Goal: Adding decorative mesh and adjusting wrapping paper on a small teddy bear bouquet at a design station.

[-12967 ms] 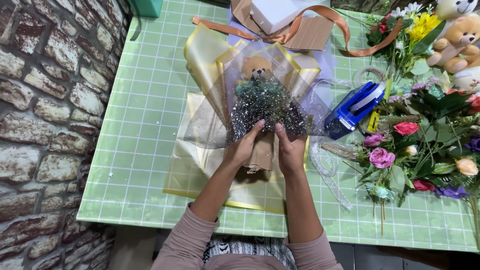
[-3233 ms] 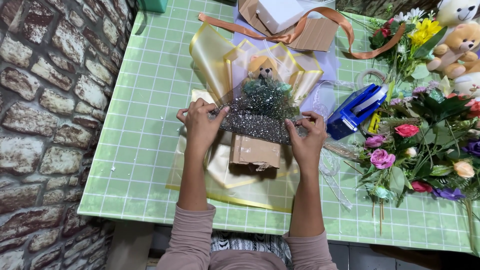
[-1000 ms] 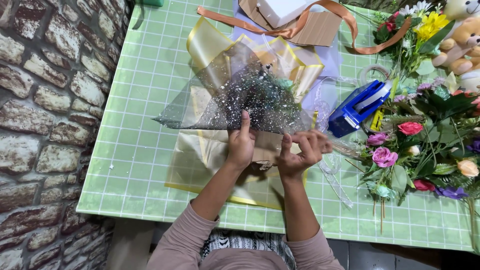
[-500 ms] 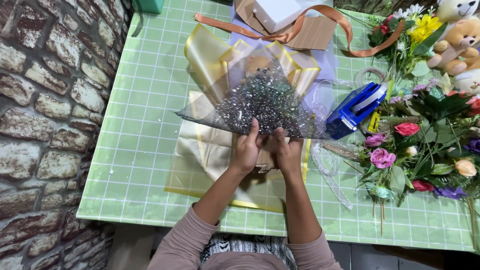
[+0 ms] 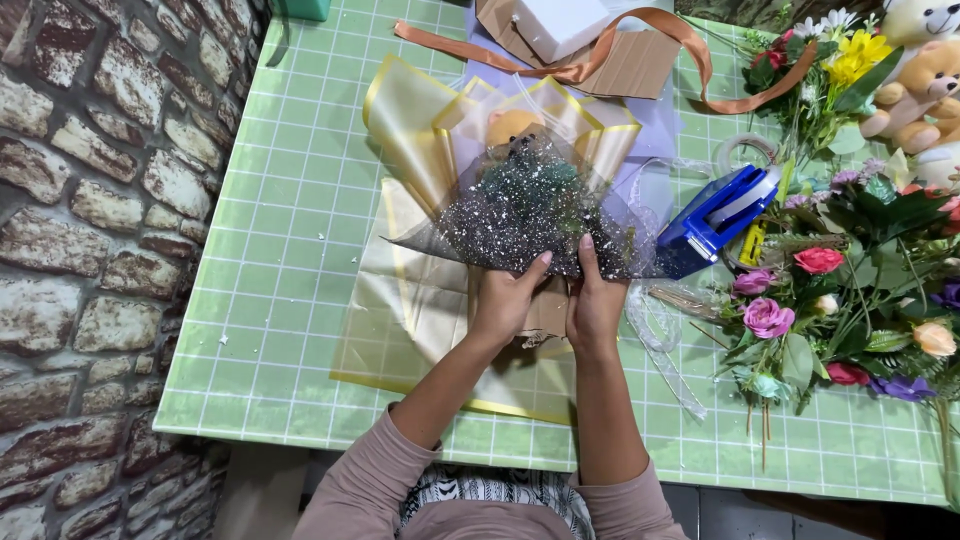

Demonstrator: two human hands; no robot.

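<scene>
A small teddy bear (image 5: 512,125) lies wrapped in dark sparkly netting (image 5: 530,210) on sheets of translucent yellow-edged wrapping paper (image 5: 410,300) on the green checked table. My left hand (image 5: 508,300) and my right hand (image 5: 594,298) sit side by side at the lower end of the bundle. Both pinch the gathered netting against the brown cardboard base (image 5: 548,312), thumbs pressed on the netting. The bear's body is mostly hidden under the netting.
A blue tape dispenser (image 5: 722,215) stands right of the bundle. Artificial flowers (image 5: 840,290) and plush bears (image 5: 920,80) fill the right side. An orange ribbon (image 5: 640,50), cardboard and a white box lie at the back. A brick wall (image 5: 100,200) runs along the left.
The netting was spread wide between my hands, then folded over the bear. My hands have come together at the base, and the netting is now gathered tighter.
</scene>
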